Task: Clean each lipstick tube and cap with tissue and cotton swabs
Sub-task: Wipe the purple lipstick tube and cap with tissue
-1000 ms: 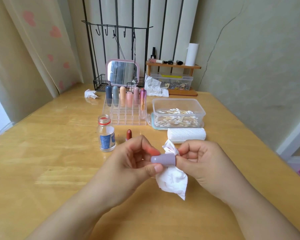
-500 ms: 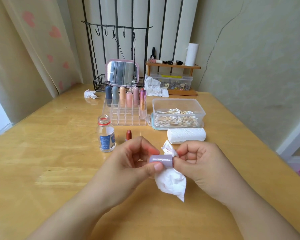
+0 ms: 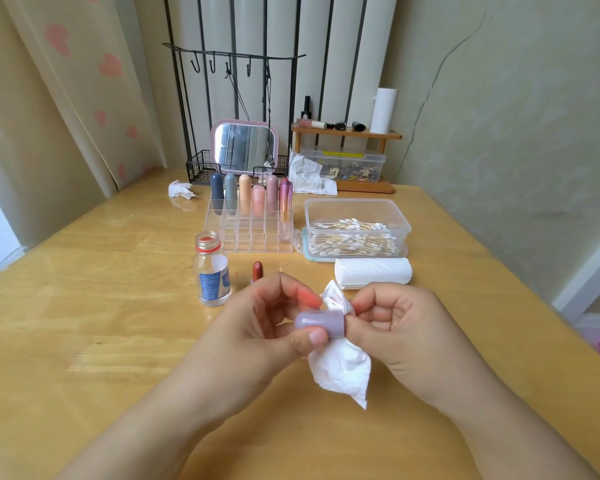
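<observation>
- Head view, the only one here: left hand (image 3: 257, 327) has a pinch grip on the lilac cap (image 3: 321, 320), held sideways over the near middle of the desk (image 3: 84, 306), open end facing right.
- Right hand (image 3: 395, 327) has its grip closed on a white tissue (image 3: 340, 368), with a twisted bit stuffed into the cap's mouth. So I'd say we're mid-wipe on the inside of this cap.
- The uncapped red lipstick (image 3: 257, 271) stands just behind the hands, beside the open bottle (image 3: 212, 271). Looks like it's waiting for its cap.
- Six capped tubes sit in the far row of the clear organizer (image 3: 250, 233). Can't tell whether they're cleaned or still queued.
- The cotton swab box (image 3: 355, 230) is on the right.
- Writing: the bottle has a blue and white label, print too small to read. No brands visible anywhere.
</observation>
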A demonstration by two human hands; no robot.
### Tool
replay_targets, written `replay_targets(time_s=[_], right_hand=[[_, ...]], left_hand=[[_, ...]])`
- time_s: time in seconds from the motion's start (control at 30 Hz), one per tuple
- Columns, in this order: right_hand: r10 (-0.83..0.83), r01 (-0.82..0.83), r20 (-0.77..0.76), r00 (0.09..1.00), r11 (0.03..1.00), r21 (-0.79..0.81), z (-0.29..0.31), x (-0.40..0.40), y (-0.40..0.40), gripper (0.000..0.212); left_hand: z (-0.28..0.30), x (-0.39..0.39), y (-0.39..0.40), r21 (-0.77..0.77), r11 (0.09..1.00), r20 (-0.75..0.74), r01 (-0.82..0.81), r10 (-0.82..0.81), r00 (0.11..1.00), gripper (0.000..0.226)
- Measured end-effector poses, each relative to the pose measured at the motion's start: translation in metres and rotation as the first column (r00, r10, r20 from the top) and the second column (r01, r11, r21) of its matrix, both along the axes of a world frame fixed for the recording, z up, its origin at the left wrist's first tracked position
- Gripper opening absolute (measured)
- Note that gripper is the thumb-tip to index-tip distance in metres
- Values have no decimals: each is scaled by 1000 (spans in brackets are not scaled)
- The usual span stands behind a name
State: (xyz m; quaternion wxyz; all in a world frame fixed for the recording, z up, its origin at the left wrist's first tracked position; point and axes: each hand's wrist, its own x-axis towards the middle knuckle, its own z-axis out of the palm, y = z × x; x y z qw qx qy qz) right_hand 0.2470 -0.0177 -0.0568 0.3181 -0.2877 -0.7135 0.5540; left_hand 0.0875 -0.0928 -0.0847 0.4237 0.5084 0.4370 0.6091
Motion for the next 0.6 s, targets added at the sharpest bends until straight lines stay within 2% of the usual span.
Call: replay_targets(time_s=[0.13, 0.27, 0.37, 0.47, 0.6], right_hand=[[-10, 9, -17, 1000, 1000, -11, 0, 1, 2, 30], [-33, 33, -2, 999, 999, 25, 3, 4, 1, 24], [-32, 29, 45, 998, 998, 58, 1, 2, -2, 28], [-28, 28, 13, 1000, 999, 40, 0, 2, 0, 31], [-13, 13, 3, 1000, 1000, -13, -4, -1, 2, 26]], left_hand=[[3, 5, 0, -26, 998, 22, -59, 60, 998, 31], [3, 6, -2, -96, 987, -127, -125, 112, 986, 37], [0, 3, -1, -36, 996, -197, -77, 68, 978, 29], [-3, 1, 1, 41, 999, -102, -19, 23, 995, 17], [-2, -1, 2, 40, 999, 17, 20, -21, 1000, 21]])
